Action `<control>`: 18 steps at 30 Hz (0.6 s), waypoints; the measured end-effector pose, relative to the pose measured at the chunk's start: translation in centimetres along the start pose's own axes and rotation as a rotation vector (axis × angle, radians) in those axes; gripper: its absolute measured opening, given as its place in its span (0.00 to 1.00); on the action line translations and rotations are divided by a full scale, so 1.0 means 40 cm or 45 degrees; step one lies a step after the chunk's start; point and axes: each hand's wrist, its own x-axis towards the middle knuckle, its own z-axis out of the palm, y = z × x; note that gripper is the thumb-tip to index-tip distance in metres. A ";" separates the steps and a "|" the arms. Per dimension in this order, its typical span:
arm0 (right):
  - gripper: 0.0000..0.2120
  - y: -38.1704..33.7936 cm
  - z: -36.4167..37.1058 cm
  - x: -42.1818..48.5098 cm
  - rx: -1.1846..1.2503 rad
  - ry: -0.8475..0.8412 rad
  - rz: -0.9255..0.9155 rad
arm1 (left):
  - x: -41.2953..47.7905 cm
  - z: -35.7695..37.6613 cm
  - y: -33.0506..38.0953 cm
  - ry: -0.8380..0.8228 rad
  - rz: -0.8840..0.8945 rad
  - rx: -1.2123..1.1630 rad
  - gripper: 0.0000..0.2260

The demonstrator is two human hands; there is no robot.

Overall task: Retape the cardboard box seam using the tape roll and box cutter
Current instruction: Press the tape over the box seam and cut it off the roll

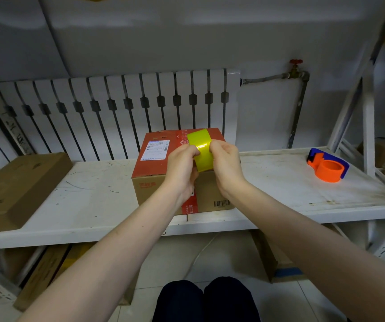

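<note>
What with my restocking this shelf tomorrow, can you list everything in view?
Glossy yellow tape roll: one, yellow, held over the middle box.
Red-topped brown cardboard box: one, red and brown, middle of the shelf.
Flat brown cardboard box: one, brown, left end of the shelf.
Orange and blue plastic tape cutter: one, right end of the shelf.
Scuffed white metal shelf: one, white, bearing the boxes.
White ribbed radiator: one, on the wall behind.
Grey pipe with red valve: one, right of the radiator.
Left hand: grips the tape roll.
Right hand: grips the tape roll.
</note>
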 end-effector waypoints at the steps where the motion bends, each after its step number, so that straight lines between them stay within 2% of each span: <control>1: 0.10 0.000 -0.001 0.000 0.012 -0.011 -0.002 | 0.001 -0.001 0.000 -0.014 0.006 0.001 0.11; 6: 0.12 -0.003 -0.010 0.005 0.020 -0.054 0.014 | 0.004 -0.007 0.003 -0.093 0.039 0.004 0.10; 10: 0.18 -0.006 -0.016 -0.001 0.023 -0.093 0.018 | 0.010 -0.007 0.007 -0.120 0.047 0.020 0.08; 14: 0.11 -0.017 -0.015 0.004 0.066 -0.088 0.043 | 0.012 -0.008 0.011 -0.116 0.000 -0.110 0.09; 16: 0.11 -0.022 -0.013 0.006 0.133 -0.082 0.058 | 0.009 -0.007 0.012 -0.128 -0.004 -0.178 0.11; 18: 0.12 -0.016 -0.013 0.012 0.158 -0.128 0.056 | 0.008 -0.006 0.015 -0.120 -0.016 -0.228 0.09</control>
